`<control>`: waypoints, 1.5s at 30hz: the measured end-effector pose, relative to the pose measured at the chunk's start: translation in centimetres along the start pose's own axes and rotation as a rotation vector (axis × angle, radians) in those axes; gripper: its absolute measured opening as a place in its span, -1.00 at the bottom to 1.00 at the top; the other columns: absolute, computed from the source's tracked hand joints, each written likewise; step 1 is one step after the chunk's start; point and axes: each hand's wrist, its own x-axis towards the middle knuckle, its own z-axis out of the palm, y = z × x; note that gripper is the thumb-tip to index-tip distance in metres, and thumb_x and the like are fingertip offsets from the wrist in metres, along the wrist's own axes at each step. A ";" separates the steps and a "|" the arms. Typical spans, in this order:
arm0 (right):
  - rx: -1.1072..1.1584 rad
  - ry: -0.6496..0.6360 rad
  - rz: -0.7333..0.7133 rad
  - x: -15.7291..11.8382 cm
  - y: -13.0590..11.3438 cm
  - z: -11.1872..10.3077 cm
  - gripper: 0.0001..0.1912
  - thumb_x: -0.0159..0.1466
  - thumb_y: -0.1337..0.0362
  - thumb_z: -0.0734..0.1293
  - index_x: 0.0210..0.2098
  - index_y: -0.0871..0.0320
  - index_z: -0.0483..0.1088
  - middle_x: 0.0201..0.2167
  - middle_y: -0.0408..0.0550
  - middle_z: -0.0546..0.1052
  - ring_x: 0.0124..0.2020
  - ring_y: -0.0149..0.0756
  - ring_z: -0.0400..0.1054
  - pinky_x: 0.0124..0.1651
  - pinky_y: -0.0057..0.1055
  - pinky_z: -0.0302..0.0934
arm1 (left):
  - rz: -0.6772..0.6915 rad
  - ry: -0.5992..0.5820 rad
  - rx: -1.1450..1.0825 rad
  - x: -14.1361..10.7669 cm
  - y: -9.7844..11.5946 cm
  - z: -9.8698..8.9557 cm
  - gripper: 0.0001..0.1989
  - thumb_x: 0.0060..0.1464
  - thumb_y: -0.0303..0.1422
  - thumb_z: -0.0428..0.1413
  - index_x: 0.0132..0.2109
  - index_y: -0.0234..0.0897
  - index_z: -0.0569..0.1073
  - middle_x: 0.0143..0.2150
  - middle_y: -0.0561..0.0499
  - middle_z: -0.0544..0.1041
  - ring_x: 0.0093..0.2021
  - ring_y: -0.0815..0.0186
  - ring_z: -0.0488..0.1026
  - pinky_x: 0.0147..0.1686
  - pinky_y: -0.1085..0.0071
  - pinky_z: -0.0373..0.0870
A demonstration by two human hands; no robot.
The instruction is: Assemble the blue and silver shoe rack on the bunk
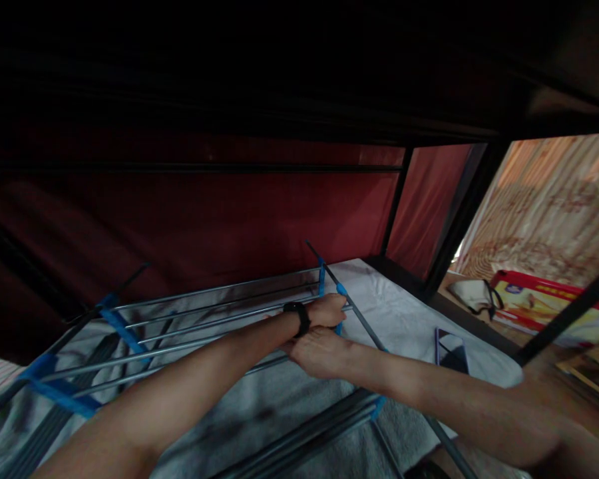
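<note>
A rack of grey metal tubes with blue plastic joints (122,329) lies across a light cloth on the bed. My left hand (329,309), with a black watch (298,318) on its wrist, is closed at the rack's right end, beside a blue joint (341,289). Just below it, my right hand (314,349) curls around the rack's tubes, its fingers partly hidden under my left wrist. The hands overlap closely. A further bundle of grey tubes (304,432) with a blue end piece lies nearer to me, and a long side tube (364,322) slants past both hands.
A phone (452,350) rests on the cloth (394,299) at the right. Black bed-frame posts (466,213) and a dark upper bunk enclose the space, with red curtain (259,213) behind. Beyond the frame are a red and yellow box (539,299) and a white item with black straps (474,296).
</note>
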 end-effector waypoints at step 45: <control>1.031 0.432 0.667 -6.9 15.0 1.9 -0.61 0.25 -0.08 0.28 -0.34 0.15 0.42 -0.36 -0.06 0.49 -0.29 -0.25 0.33 -0.23 -0.34 0.25 | -0.036 0.058 -0.067 2.4 -3.0 0.3 -0.85 0.11 -0.30 0.13 -0.26 -0.26 0.55 -0.36 0.02 0.58 -0.27 0.24 0.51 -0.29 0.43 0.40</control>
